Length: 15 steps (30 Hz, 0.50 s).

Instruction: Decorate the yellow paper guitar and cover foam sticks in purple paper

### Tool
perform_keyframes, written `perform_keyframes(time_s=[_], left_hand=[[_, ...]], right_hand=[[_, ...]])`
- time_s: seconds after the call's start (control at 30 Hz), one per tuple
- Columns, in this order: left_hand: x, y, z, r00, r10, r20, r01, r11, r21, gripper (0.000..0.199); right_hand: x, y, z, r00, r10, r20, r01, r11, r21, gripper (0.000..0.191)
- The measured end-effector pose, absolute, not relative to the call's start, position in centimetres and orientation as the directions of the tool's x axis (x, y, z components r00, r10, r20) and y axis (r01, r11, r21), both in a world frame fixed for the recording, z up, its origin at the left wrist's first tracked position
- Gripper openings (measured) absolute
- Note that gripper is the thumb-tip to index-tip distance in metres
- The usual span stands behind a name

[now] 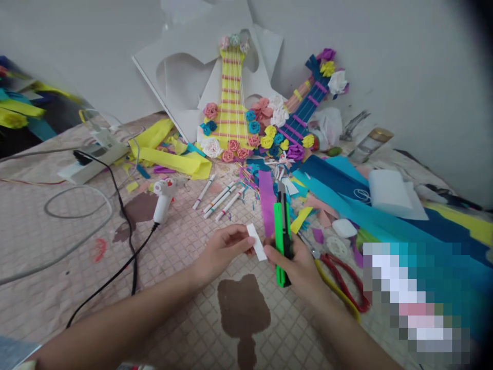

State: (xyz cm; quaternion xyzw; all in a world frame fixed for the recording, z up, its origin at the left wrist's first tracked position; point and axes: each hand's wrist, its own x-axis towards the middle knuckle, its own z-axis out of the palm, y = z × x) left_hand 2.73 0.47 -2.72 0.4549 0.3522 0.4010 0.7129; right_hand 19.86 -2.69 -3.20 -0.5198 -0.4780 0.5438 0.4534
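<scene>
A small white rectangular strip is pinched between the thumb and fingers of my left hand. My right hand is wrapped round a green utility knife, its dark blade end pointing away from me. The right thumb tip lies close to the lower end of the strip; whether it touches the strip I cannot tell. Beneath both hands is the table's diamond-patterned cover, with a brown patch on it. Just right of my right hand lie scissors with red and yellow handles.
A white glue gun with a black cord stands left, near a power strip. Several markers lie ahead. Flower-decorated yellow and blue paper guitars lean at the back. Crepe paper and a white roll lie right.
</scene>
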Motion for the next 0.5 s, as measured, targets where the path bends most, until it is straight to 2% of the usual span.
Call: perform_keyframes(time_s=[0.17, 0.27, 0.33, 0.43, 0.5], left_hand=[[2.6, 0.5, -2.9, 0.399, 0.904, -0.152, -0.283, 0.280, 0.917, 0.017], [2.4, 0.6, -2.9, 0.388, 0.907, -0.167, -0.318, 0.301, 0.899, 0.019], [2.3, 0.7, -2.9, 0.386, 0.907, -0.168, -0.362, 0.317, 0.876, 0.019], [2.4, 0.8, -2.8, 0.387, 0.906, -0.170, -0.437, 0.343, 0.831, 0.018], [2.5, 0.8, -2.6, 0.377, 0.911, -0.170, -0.456, 0.342, 0.822, 0.021]], right_hand=[[20.2, -2.6, -2.4, 0.036, 0.999, -0.022, 0.069, -0.024, -0.997, 0.019], [20.7, -2.6, -2.5, 0.028, 1.000, 0.015, 0.052, 0.013, -0.999, 0.017], [21.1, -2.7, -2.9, 0.009, 0.998, 0.066, 0.060, 0.066, -0.996, 0.023], [21.7, -2.8, -3.5, -0.006, 0.985, 0.174, 0.185, 0.172, -0.967, 0.035], [22.1, -2.9, -3.9, -0.025, 0.974, 0.226, 0.279, 0.224, -0.934, 0.031]])
